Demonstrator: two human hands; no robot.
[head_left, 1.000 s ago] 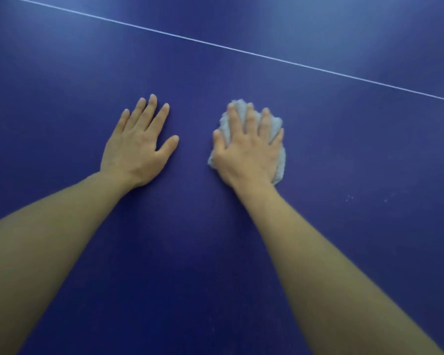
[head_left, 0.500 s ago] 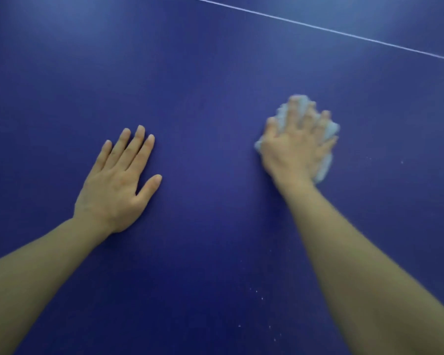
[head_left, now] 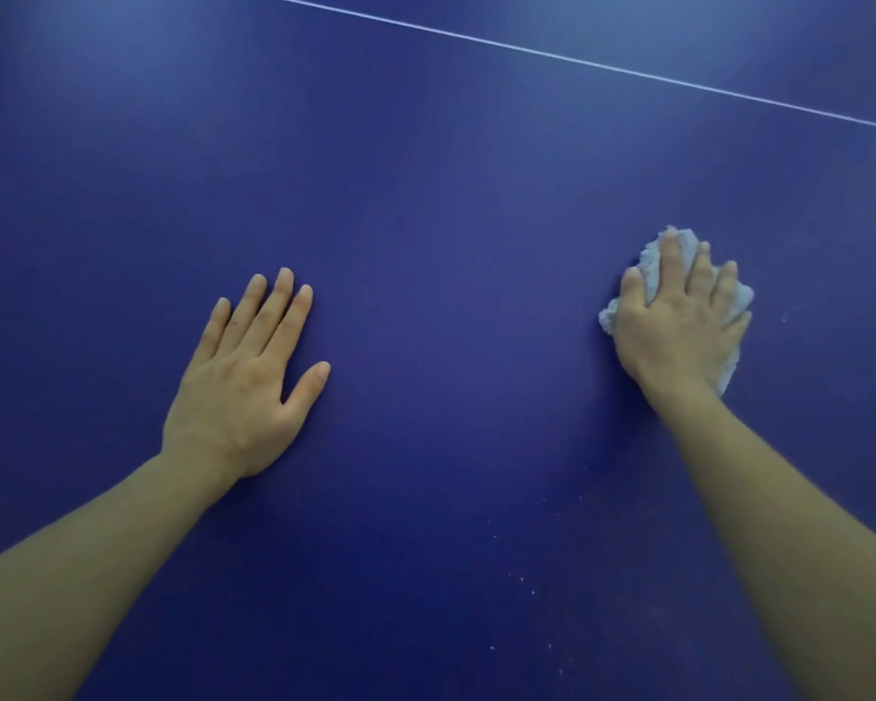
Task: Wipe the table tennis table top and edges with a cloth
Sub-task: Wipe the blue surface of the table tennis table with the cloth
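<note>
Left hand (head_left: 244, 382): flat, palm down on the blue counter (head_left: 451, 245), fingers straight, holding nothing.
Right hand (head_left: 678, 326): fingers spread, pressing the cloth (head_left: 653, 260) onto the counter, well apart from the left.

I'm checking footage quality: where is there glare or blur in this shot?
Head view: soft pale glare on the table top along the far edge; both hands and the cloth look fairly sharp; the white line runs slanted across the frame.
</note>
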